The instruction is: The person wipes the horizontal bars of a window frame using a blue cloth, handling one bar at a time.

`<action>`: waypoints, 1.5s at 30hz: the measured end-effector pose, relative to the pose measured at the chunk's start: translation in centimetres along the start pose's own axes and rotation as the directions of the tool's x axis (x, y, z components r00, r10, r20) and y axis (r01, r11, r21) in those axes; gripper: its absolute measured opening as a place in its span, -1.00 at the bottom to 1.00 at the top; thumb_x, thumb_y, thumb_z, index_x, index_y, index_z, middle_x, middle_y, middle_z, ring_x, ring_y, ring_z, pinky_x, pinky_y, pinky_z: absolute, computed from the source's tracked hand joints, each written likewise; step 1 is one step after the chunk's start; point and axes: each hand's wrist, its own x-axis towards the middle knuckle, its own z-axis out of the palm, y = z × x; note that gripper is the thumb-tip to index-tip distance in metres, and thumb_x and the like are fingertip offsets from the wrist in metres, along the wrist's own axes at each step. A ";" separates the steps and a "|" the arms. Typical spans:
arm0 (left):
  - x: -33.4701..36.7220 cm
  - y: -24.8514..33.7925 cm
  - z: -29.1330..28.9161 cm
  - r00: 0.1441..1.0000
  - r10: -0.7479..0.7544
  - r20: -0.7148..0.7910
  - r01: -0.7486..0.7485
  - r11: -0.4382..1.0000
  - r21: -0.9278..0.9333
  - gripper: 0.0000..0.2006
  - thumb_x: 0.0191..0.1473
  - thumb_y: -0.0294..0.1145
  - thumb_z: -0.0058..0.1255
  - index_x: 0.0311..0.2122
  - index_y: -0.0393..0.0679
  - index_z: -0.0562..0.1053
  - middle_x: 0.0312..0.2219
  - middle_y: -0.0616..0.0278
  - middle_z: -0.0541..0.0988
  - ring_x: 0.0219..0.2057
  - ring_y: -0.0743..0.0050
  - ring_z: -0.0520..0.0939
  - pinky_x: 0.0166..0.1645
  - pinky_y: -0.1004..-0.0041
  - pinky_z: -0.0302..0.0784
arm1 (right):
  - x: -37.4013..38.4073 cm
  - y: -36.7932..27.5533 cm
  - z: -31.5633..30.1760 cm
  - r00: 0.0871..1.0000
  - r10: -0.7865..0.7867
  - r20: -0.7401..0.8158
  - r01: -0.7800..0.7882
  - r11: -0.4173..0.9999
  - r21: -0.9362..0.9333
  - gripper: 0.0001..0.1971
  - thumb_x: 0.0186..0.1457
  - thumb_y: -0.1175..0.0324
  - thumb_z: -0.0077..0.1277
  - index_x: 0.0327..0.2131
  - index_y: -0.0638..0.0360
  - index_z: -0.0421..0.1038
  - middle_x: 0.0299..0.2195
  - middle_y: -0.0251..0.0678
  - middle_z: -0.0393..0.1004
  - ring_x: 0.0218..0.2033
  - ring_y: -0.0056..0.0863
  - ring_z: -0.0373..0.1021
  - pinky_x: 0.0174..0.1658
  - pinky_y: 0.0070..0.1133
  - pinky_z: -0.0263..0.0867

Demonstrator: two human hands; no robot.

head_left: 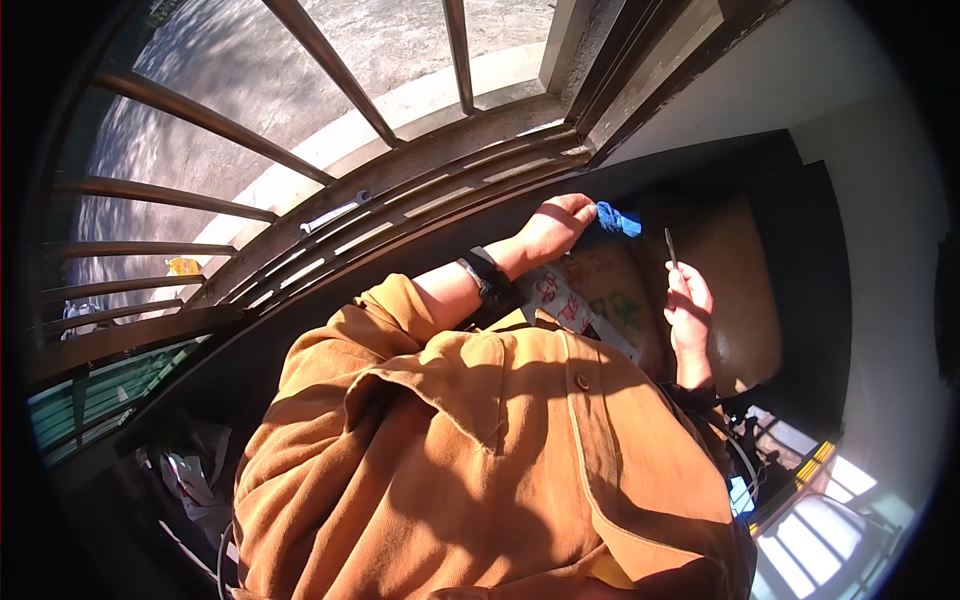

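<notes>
My left hand [556,226], wearing a dark wristband, pinches a small bunched piece of blue cloth [619,220] between thumb and fingers. To the right and slightly lower, my right hand [690,300] is closed around a slim grey metal tool [670,246], whose narrow end points away from me. Its exact kind is too small to tell. Cloth and tool are apart. Beneath both hands lies a brown, partly shiny surface [738,300]. Beside it, nearer my chest, is a pale sheet with red and green marks [570,303], partly hidden by my sleeve and shirt.
A dark counter [815,250] surrounds the brown surface and meets a pale wall on the right. Window bars [335,75] and a sill run along the far left, with a silver wrench-shaped object [337,212] on the sill. Crumpled bags [195,475] lie at lower left.
</notes>
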 end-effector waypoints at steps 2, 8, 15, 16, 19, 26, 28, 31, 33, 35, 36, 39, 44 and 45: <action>-1.6 -0.1 -0.3 0.989 -0.108 0.102 0.131 0.961 -0.245 -0.71 0.17 -0.17 -0.19 -0.33 -0.23 0.39 -0.64 0.37 0.34 -0.62 0.64 0.36 -0.50 0.58 0.37 | 1.9 -0.4 3.4 0.992 -0.062 0.111 0.070 0.995 -0.070 -0.81 0.11 0.38 -0.05 -0.22 0.27 0.37 -0.60 -0.61 0.25 -0.64 -0.90 0.12 -0.61 -0.84 0.03; -4.7 -0.3 -0.2 0.991 -0.117 -0.060 0.085 0.922 -0.378 -0.47 0.13 0.08 -0.24 -0.42 -0.30 0.43 -0.68 0.28 0.39 -0.68 0.58 0.43 -0.64 0.56 0.40 | 2.6 -0.1 11.5 0.841 -0.424 0.336 0.524 0.792 -0.314 -0.90 0.03 0.53 -0.03 -0.32 0.27 0.36 -0.51 -0.45 0.42 -0.51 -0.74 0.33 -0.42 -0.74 0.27; -9.1 -0.5 -3.6 0.896 -0.131 -0.424 -0.107 0.864 -0.493 -0.66 0.16 -0.12 -0.23 -0.40 -0.22 0.35 -0.66 0.28 0.38 -0.71 0.55 0.40 -0.63 0.58 0.37 | 2.0 -2.6 10.5 0.822 -0.027 0.569 0.003 0.999 0.044 -0.64 0.04 0.51 -0.05 -0.03 0.24 0.30 -0.29 -0.39 0.43 -0.36 -0.69 0.31 -0.22 -0.72 0.28; -9.2 -0.2 -4.2 0.899 -0.145 -0.413 -0.126 0.817 -0.562 -0.67 0.16 -0.13 -0.24 -0.40 -0.21 0.35 -0.66 0.28 0.38 -0.70 0.55 0.39 -0.62 0.57 0.38 | 2.9 -1.5 10.5 0.809 -0.159 0.566 0.193 0.981 0.001 -0.56 -0.02 0.51 0.00 0.00 0.16 0.28 -0.14 -0.35 0.35 -0.24 -0.64 0.29 -0.18 -0.71 0.27; -9.8 0.4 -4.7 0.921 -0.119 -0.371 -0.186 0.703 -0.687 -0.70 0.15 -0.14 -0.27 -0.40 -0.17 0.36 -0.66 0.29 0.40 -0.67 0.55 0.39 -0.58 0.56 0.36 | 3.7 1.1 12.0 0.649 -0.331 0.685 0.637 0.728 -0.252 -0.47 -0.18 0.46 0.13 -0.02 0.07 0.32 0.04 -0.33 0.14 -0.08 -0.55 0.23 -0.12 -0.61 0.26; -13.4 -0.5 -6.5 0.902 -0.033 -0.431 -0.294 0.684 -0.668 -0.75 0.14 -0.18 -0.19 -0.35 -0.15 0.39 -0.56 0.29 0.49 -0.61 0.53 0.46 -0.48 0.56 0.39 | 4.2 1.9 14.1 0.674 -0.064 0.736 0.182 0.980 -0.081 -0.93 -0.11 0.45 0.03 -0.51 0.17 0.34 -0.55 -0.56 0.34 -0.42 -0.74 0.23 -0.28 -0.74 0.18; -14.6 -1.2 -7.9 0.799 -0.061 -0.599 -0.279 0.844 -0.458 -0.75 0.12 -0.18 -0.12 -0.36 -0.17 0.39 -0.58 0.27 0.47 -0.62 0.57 0.43 -0.49 0.59 0.38 | 3.5 0.3 13.1 0.741 -0.043 0.670 -0.071 0.987 0.141 -0.93 -0.12 0.50 -0.03 -0.57 0.09 0.30 -0.54 -0.58 0.30 -0.47 -0.77 0.18 -0.33 -0.77 0.13; -15.8 -2.4 -9.2 0.723 -0.078 -0.686 -0.213 0.920 -0.329 -0.74 0.11 -0.17 -0.09 -0.47 -0.14 0.38 -0.62 0.39 0.43 -0.63 0.65 0.38 -0.51 0.60 0.33 | 4.0 -2.2 11.9 0.741 -0.110 0.663 -0.048 0.975 0.216 -0.90 -0.15 0.52 -0.02 -0.58 0.08 0.29 -0.54 -0.58 0.28 -0.47 -0.75 0.19 -0.32 -0.77 0.11; -15.5 -4.2 -10.1 0.747 0.144 -0.650 -0.242 0.968 -0.064 -0.74 0.12 -0.20 -0.10 -0.50 -0.15 0.35 -0.65 0.39 0.41 -0.60 0.66 0.38 -0.49 0.60 0.31 | 5.6 0.2 11.7 0.782 -0.161 0.603 0.260 0.962 -0.080 -0.93 -0.15 0.48 -0.09 -0.60 0.18 0.24 -0.60 -0.47 0.29 -0.53 -0.64 0.20 -0.39 -0.62 0.18; -15.0 -4.3 -9.5 0.881 0.235 -0.411 -0.070 0.923 0.377 -0.67 0.11 -0.21 -0.13 -0.57 -0.26 0.32 -0.61 0.20 0.35 -0.54 0.35 0.42 -0.39 0.41 0.33 | 7.1 4.7 11.7 0.765 -0.070 0.641 0.555 0.576 -0.600 -0.88 -0.17 0.41 -0.09 -0.59 0.24 0.22 -0.64 -0.27 0.25 -0.58 -0.50 0.19 -0.44 -0.54 0.20; -15.1 -5.8 -8.7 0.885 0.271 -0.378 -0.084 0.892 0.443 -0.66 0.11 -0.22 -0.14 -0.58 -0.27 0.32 -0.59 0.15 0.33 -0.52 0.25 0.42 -0.37 0.37 0.33 | 6.6 5.1 12.4 0.766 -0.227 0.601 0.584 0.635 -0.505 -0.83 -0.19 0.37 -0.07 -0.59 0.27 0.21 -0.65 -0.12 0.18 -0.61 -0.38 0.18 -0.48 -0.50 0.19; -15.3 -8.1 -7.5 0.903 0.235 -0.359 -0.066 0.903 0.424 -0.67 0.12 -0.25 -0.17 -0.58 -0.28 0.33 -0.55 0.07 0.33 -0.48 0.07 0.41 -0.35 0.30 0.34 | 7.3 4.9 13.1 0.909 -0.165 0.384 0.316 0.873 -0.373 -0.84 -0.14 0.42 0.00 -0.64 0.17 0.22 -0.68 -0.45 0.20 -0.61 -0.65 0.15 -0.53 -0.60 0.13; -18.2 -8.1 -9.8 0.868 0.263 -0.422 -0.038 0.881 0.472 -0.69 0.10 -0.18 -0.10 -0.49 -0.24 0.43 -0.53 0.08 0.44 -0.47 0.05 0.50 -0.41 0.33 0.40 | 6.1 2.3 13.8 0.807 0.275 0.523 -0.384 0.917 0.109 -0.91 0.08 0.42 -0.10 -0.46 0.19 0.35 -0.43 -0.30 0.46 -0.39 -0.55 0.40 -0.26 -0.62 0.33; -19.0 -7.7 -10.8 0.812 0.346 -0.470 -0.113 0.883 0.455 -0.73 0.10 -0.26 -0.08 -0.51 -0.24 0.42 -0.56 0.10 0.44 -0.51 0.10 0.50 -0.45 0.37 0.40 | 5.7 1.3 13.9 0.798 0.198 0.569 -0.320 0.939 0.123 -0.91 0.07 0.42 -0.10 -0.46 0.19 0.35 -0.43 -0.29 0.46 -0.38 -0.53 0.40 -0.25 -0.61 0.32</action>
